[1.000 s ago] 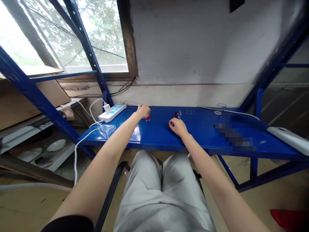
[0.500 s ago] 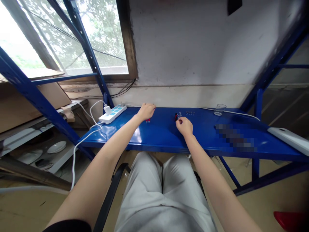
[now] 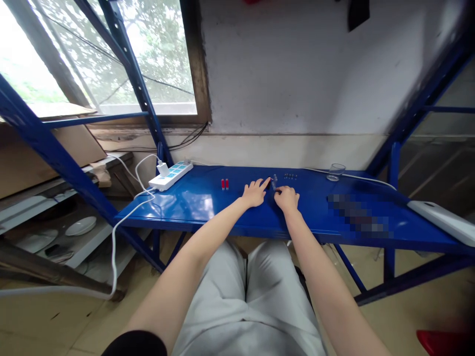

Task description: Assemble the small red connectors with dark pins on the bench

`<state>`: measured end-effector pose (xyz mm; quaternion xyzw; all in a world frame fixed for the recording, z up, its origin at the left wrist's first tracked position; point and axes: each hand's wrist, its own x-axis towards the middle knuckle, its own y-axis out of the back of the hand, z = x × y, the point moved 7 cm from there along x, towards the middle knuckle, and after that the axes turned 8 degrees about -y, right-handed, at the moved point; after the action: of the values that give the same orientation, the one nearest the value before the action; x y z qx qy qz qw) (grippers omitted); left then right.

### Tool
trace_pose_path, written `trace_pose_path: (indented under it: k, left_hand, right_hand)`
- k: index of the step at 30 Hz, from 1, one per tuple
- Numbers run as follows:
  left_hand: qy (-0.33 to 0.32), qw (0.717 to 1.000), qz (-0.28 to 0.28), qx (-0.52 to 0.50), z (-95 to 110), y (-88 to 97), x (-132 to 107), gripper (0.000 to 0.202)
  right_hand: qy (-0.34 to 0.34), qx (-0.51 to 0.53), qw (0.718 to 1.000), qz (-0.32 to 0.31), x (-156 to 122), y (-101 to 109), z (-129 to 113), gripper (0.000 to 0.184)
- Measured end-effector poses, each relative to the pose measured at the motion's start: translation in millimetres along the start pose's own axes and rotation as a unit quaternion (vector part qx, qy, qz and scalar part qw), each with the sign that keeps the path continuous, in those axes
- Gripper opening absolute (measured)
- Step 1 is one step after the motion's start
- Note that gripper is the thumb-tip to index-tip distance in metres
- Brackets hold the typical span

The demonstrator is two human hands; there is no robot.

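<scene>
My left hand (image 3: 255, 193) lies over the middle of the blue table (image 3: 193, 210), its fingers stretched and spread. Its fingertips reach a small dark object (image 3: 268, 182), mostly hidden by them. Close on the right, my right hand (image 3: 287, 199) has its fingers curled together near the tabletop; what they hold, if anything, cannot be made out. Small clear pieces (image 3: 274, 181) lie just beyond, between the two hands. Two red cylinders with pale ends (image 3: 224, 184) stand side by side to the left. Several tiny metallic pieces (image 3: 290, 176) sit in a row behind my right hand.
A white power strip (image 3: 171, 176) with a plug and cable lies at the table's left end. Toward the right are a clear glass (image 3: 336, 171), a blurred-out long item (image 3: 358, 215) and a white device (image 3: 443, 220). Blue rack posts (image 3: 392, 198) frame the table.
My left hand has moved right, from above the red cylinders to the dark object beside my right hand, spreading its fingers. The red cylinders now show fully. My right hand has shifted slightly.
</scene>
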<state>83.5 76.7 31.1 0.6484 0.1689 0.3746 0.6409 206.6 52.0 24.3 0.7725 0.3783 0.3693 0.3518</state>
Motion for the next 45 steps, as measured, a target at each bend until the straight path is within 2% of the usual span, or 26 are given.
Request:
trace_pose_path:
  k: [5,9,13,17,23,27,31,35,39,45]
  left_hand:
    - [0.036,0.999,0.037,-0.003,0.0,-10.3,9.8,0.058]
    - [0.029,0.998,0.048,0.013,1.0,-11.4,13.2,0.054]
    - [-0.010,0.995,0.090,0.040,6.7,-0.2,14.3,0.042]
    - [-0.022,0.991,0.122,0.054,8.8,9.6,13.7,0.025]
    - [0.005,0.986,0.165,-0.015,-7.3,18.8,1.2,0.021]
    - [0.051,0.959,0.248,-0.130,-26.0,27.1,-18.2,0.017]
    - [0.133,0.897,0.325,-0.270,-46.3,22.8,-40.4,0.016]
    - [0.176,0.850,0.359,-0.342,-54.9,16.4,-55.6,0.015]
    - [0.170,0.842,0.367,-0.357,-53.3,18.5,-61.3,0.015]
    - [0.169,0.856,0.347,-0.344,-47.7,22.8,-62.9,0.015]
  right_hand:
    - [0.007,-0.001,1.000,-0.009,-0.7,-1.2,-0.9,0.032]
    - [0.013,-0.003,1.000,-0.012,-2.0,-1.0,-2.5,0.033]
    - [0.020,-0.004,1.000,-0.018,-1.8,-1.7,-3.3,0.033]
    - [0.030,-0.009,0.999,-0.030,-1.6,-4.0,-4.3,0.032]
    - [0.036,-0.023,0.997,-0.062,-1.8,-11.4,-4.4,0.036]
    - [0.040,-0.038,0.995,-0.084,-1.3,-15.8,-5.0,0.039]
    - [0.046,-0.057,0.992,-0.100,-1.1,-18.7,-6.2,0.041]
    - [0.054,-0.072,0.990,-0.109,-1.2,-21.5,-6.7,0.042]
    - [0.057,-0.083,0.989,-0.104,-1.0,-23.5,-6.5,0.043]
    - [0.064,-0.073,0.991,-0.095,-0.8,-25.5,-6.1,0.043]
